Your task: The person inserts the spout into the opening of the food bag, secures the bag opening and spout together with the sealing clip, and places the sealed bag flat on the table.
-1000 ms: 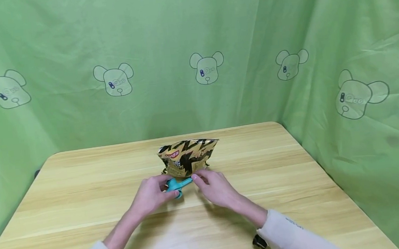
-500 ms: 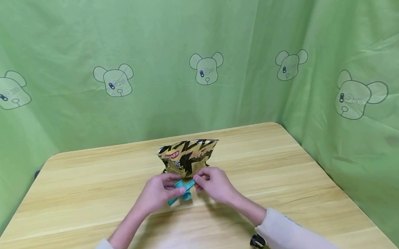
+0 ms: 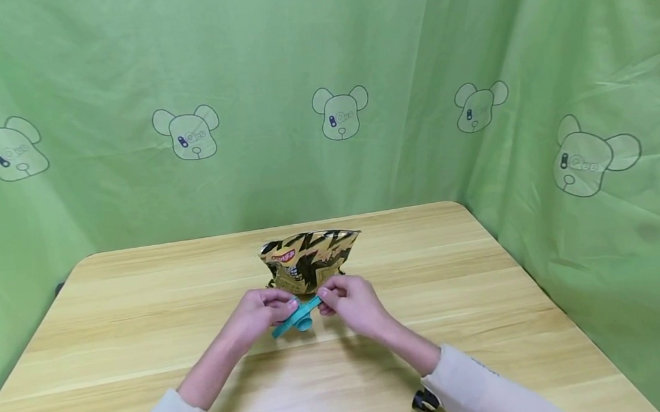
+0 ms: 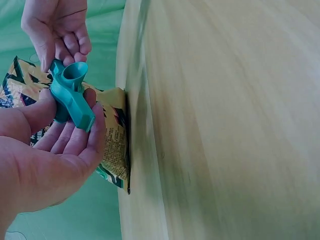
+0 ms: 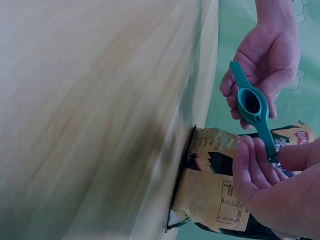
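Observation:
A teal bag clip with a round pouring spout [image 3: 303,324] is held between my two hands, close over the table. My left hand [image 3: 260,315] pinches its middle, thumb on one side and fingers on the other. The thumb and fingers of my right hand [image 3: 349,302] grip the clip's far right end. In the left wrist view the spout of the bag clip [image 4: 75,75] faces the camera, and in the right wrist view its hollow opening shows. Right behind the hands, a gold and black snack bag [image 3: 311,258] with a red logo stands on the table.
The wooden table [image 3: 429,263] has rounded far corners. A green curtain [image 3: 269,48] printed with bear heads hangs behind it and along its sides. Black wrist straps [image 3: 425,402] show by both pale sleeves [image 3: 474,376].
The bag clip has turned, so it now shows as one long slanted bar with the spout below. My left fingers have shifted along it; my right hand keeps its end. The bag stays put.

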`<state>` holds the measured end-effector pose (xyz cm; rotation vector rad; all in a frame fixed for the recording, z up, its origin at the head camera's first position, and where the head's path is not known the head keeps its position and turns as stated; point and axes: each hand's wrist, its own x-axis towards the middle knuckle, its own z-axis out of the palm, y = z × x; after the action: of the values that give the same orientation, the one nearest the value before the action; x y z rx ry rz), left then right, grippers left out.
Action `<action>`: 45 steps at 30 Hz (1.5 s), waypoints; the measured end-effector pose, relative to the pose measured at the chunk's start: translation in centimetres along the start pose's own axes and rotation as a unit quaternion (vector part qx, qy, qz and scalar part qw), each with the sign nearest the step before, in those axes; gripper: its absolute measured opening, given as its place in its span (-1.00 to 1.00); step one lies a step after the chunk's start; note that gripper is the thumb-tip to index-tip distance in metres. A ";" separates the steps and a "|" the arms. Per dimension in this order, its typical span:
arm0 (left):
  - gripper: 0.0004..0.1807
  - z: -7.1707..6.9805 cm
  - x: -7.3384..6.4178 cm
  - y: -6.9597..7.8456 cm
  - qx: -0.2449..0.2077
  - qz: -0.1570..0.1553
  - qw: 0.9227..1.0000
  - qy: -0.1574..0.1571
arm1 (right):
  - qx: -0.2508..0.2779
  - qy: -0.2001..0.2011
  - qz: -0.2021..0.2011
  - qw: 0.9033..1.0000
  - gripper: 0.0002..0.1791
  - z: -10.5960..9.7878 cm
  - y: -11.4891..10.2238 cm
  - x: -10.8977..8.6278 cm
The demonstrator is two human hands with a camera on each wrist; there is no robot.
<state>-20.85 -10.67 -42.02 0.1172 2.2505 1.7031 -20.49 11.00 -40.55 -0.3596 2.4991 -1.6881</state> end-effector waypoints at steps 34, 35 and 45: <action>-0.84 1.3 -0.6 0.6 0.150 0.098 0.982 0.062 | 0.150 -0.096 0.132 0.975 -0.70 -1.1 1.1 0.5; -0.85 1.3 -0.5 0.6 0.150 0.098 0.982 0.066 | 0.151 -0.095 0.130 0.975 -0.70 -1.1 1.1 0.4; -0.83 1.3 -0.6 0.6 0.140 0.091 0.983 0.073 | 0.125 -0.107 0.125 0.978 -0.59 -0.9 1.1 0.4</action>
<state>-20.01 -9.46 -41.64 0.2770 2.6530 1.5110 -21.21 12.10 -41.21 -0.1814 2.0546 -1.7297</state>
